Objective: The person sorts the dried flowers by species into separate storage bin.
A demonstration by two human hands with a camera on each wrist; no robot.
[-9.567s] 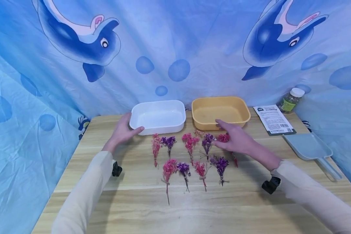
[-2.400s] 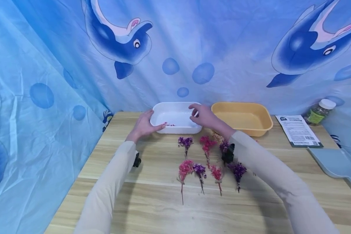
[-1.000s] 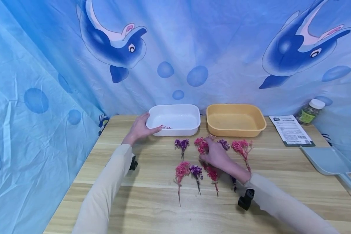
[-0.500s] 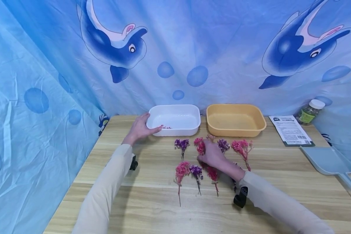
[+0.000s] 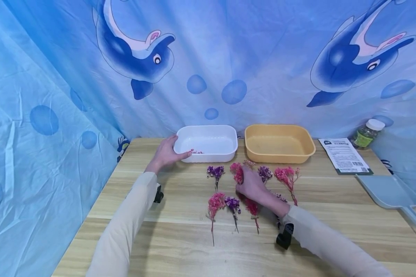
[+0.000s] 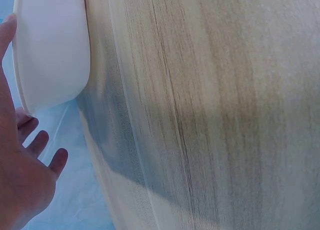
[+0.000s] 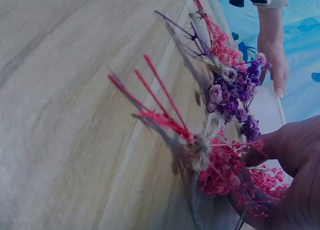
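My left hand grips the left end of the white basin, thumb on the near wall. In the left wrist view, other fingers stretch past the basin's corner. A few pink flower bits show inside, partly behind the near wall. My right hand pinches a pink dried flower bunch in the back row; its stems are hidden beneath the hand. In the right wrist view, thumb and fingers close around pink blossoms, beyond a nearer string-tied pink bunch. A purple bunch lies left of the hand.
Right of the white basin stands a yellow basin. More bunches lie around my right hand, including a pink one and a purple one. A printed packet, a lidded jar and a grey dustpan sit at right.
The leftmost pink bunch has left the back row, and pink bits now show in the white basin. My right hand has moved from over that basin to another pink bunch.
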